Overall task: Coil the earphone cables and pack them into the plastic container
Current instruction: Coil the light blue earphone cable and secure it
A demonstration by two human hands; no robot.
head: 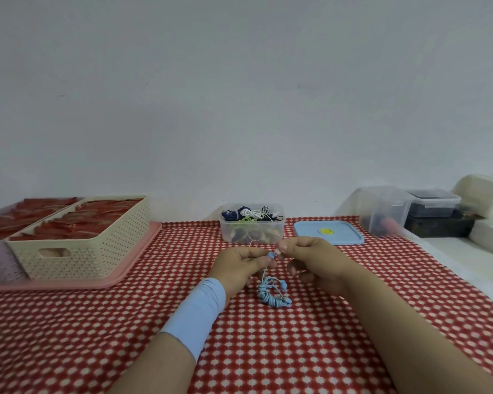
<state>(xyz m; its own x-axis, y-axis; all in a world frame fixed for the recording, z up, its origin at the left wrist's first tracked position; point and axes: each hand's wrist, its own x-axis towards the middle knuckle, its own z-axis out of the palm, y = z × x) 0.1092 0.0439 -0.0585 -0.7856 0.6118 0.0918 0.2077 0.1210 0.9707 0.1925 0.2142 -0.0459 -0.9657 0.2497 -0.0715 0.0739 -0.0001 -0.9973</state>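
From my remote seat, the biggest thing I saw was the red-and-white checked tablecloth [268, 351], which covered the table in front of the person. At ten o'clock from the hands sat a pink tray [117, 278] bearing a cream basket [80, 251] filled with red packets [77, 220]. Out at two o'clock stood a clear tub [382, 211], with a dark lidded box [431, 206] just beside it and white foam blocks [484, 191] beyond.

The plastic container [252, 233] stood open at twelve o'clock, just past the fingertips, and held coiled earphones [251, 216] in dark blue, white and green. A blue lid [328, 233] lay flat on the cloth at one o'clock, just beside the container.

The left hand [239, 265], with a pale blue sleeve [197, 311] on the wrist, had thumb and forefinger pinched on the blue earphone cable [272, 295] close to its upper end. The right hand [310, 263] met it from three o'clock, thumb and forefinger pinched on that same end, the other fingers curled. Most of the cable hung in a loose bundle at six o'clock below the two hands, low over the cloth; I could not tell whether it touched.
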